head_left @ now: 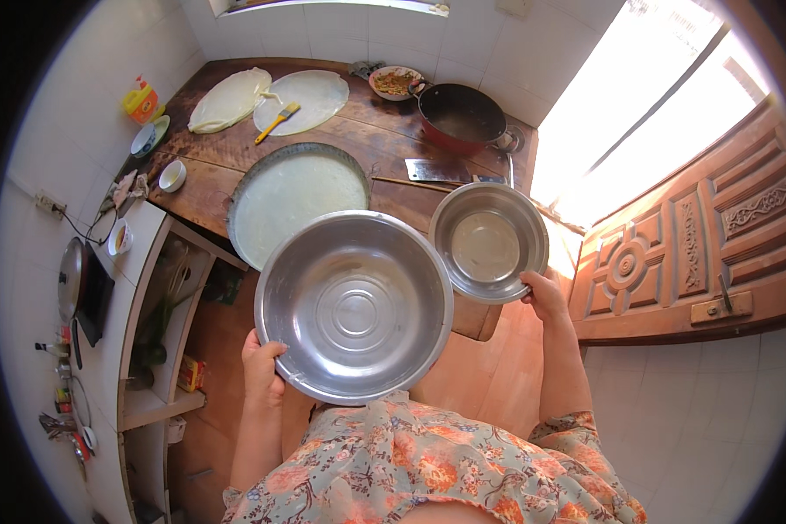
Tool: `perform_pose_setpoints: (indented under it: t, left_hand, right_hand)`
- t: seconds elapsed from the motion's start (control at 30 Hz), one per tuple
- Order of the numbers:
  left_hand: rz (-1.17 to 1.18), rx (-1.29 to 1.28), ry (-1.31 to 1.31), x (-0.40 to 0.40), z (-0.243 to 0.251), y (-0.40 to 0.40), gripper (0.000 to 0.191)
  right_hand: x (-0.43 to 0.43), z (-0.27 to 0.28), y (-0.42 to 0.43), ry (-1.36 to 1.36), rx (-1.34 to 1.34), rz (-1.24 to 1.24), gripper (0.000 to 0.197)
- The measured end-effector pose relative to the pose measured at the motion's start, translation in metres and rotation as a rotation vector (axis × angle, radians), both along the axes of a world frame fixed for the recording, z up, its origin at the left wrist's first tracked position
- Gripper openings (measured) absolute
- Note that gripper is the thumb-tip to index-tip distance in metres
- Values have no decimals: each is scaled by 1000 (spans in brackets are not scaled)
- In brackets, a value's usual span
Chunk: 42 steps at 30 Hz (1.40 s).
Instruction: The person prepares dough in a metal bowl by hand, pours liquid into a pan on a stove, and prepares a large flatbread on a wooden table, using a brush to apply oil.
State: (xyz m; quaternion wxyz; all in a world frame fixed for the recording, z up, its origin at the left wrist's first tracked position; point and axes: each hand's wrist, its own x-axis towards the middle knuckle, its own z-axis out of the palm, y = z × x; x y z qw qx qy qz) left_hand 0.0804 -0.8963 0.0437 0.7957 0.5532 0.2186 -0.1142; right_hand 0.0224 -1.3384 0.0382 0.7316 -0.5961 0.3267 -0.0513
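Observation:
My left hand (262, 370) grips the rim of a large stainless steel basin (355, 308), held close to my body. With my right hand (542, 295) I hold a smaller steel basin (486, 245) by its lower right rim, over the table's near edge. Both basins look empty inside. Behind the large one, partly covered by it, a round metal tray (295, 196) with a pale sheet or layer in it lies on the wooden table. Farther back are two thin pale round sheets (230, 101) (311, 98), and a yellow-handled brush (278, 123) rests on the right one.
A red wok (462, 121), a bowl of food (394, 83), a cleaver (437, 171) and chopsticks (412, 184) are at the table's back right. A small white bowl (172, 176) stands at left. A tiled counter (105, 314) runs along the left; a carved wooden door (688, 249) stands at right.

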Motion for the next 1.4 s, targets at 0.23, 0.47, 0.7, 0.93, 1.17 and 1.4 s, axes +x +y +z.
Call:
perform_pose_setpoints:
  t: [0.23, 0.47, 0.7, 0.93, 1.17, 1.4]
  left_hand:
    - [-33, -63, -27, 7, 11, -18, 31]
    - [-30, 29, -80, 9, -6, -29, 29]
    - [-103, -17, -13, 10, -36, -82, 26]
    - [-186, -62, -68, 31, -82, -116, 32]
    - [-179, -128, -94, 41, -98, -131, 28]
    - [-217, -114, -78, 45, -114, -130, 34]
  right_hand:
    - [-16, 13, -43, 45, 17, 1, 13]
    - [-28, 24, -61, 51, -17, -2, 11]
    - [-34, 20, -54, 45, 18, 48, 9]
    - [-16, 7, -25, 45, -107, 126, 17]
    - [2, -16, 4, 37, -288, 194, 30]
    - [17, -24, 11, -229, -1111, 211, 43]
